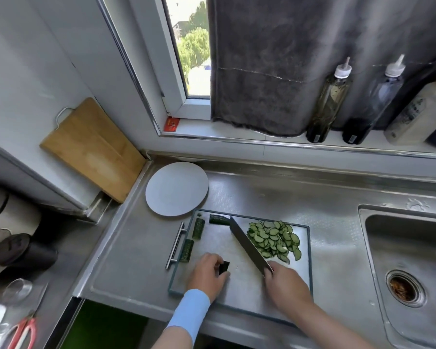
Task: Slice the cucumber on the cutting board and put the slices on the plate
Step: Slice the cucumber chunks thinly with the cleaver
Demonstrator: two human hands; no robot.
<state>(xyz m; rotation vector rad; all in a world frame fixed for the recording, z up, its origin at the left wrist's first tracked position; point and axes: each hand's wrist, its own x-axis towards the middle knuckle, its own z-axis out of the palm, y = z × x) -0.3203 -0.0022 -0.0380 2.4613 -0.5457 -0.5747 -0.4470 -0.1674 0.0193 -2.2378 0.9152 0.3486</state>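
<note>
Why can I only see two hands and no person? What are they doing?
The camera sits on the person's head and looks down, so you see only their arms. There is just this one picture. The left hand pinches a small cucumber piece over the board. The right hand grips a knife, whose blade points away across the board. A pile of slices lies to the right of the blade. Three bigger chunks wait near the board's left and far edges. The plate, behind the board, holds no slices yet. A sink is on the right.
</note>
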